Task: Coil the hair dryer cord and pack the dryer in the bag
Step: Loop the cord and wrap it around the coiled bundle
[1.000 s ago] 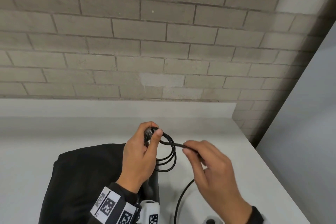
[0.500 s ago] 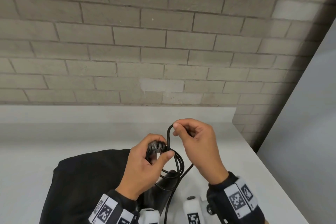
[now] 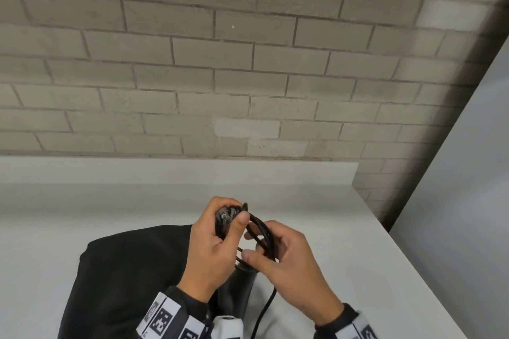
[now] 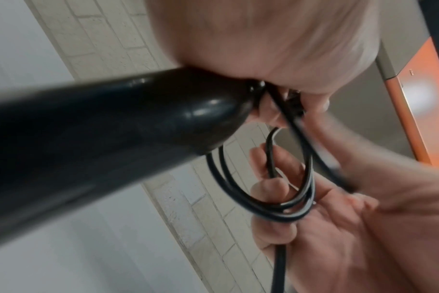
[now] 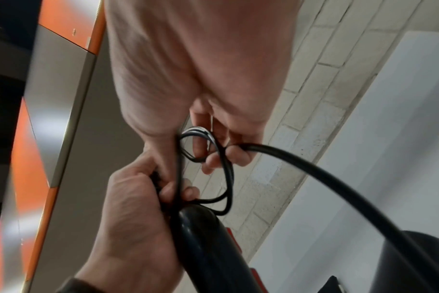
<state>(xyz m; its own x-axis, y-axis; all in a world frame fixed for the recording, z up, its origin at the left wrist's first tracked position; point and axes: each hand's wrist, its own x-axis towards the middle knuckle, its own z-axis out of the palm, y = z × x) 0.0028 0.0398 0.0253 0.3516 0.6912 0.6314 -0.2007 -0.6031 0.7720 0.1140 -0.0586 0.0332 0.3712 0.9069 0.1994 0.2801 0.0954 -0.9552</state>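
Bag, black fabric, lies flat on white surface, lower left in head view, under left forearm. Brick wall behind surface.

Hair dryer: black, glossy handle, held off the surface above the bag's right edge; handle end sits at left palm, body runs down toward the wrist camera. Only the handle shows; the rest is out of frame or hidden.

Left hand: grip clamped on cord loops and handle end, thumb pressed over the bundle at top. Cord forms several stacked loops hanging right of that hand.

Right hand: grip closed on cord, thumb and fingers pinching the loops' right side, fingers threaded through the coil. Loose cord tail drops from under this hand toward bottom frame edge, uncoiled.

Right wrist view: tail runs thick across frame; small red part beside the handle, cannot tell what it is.
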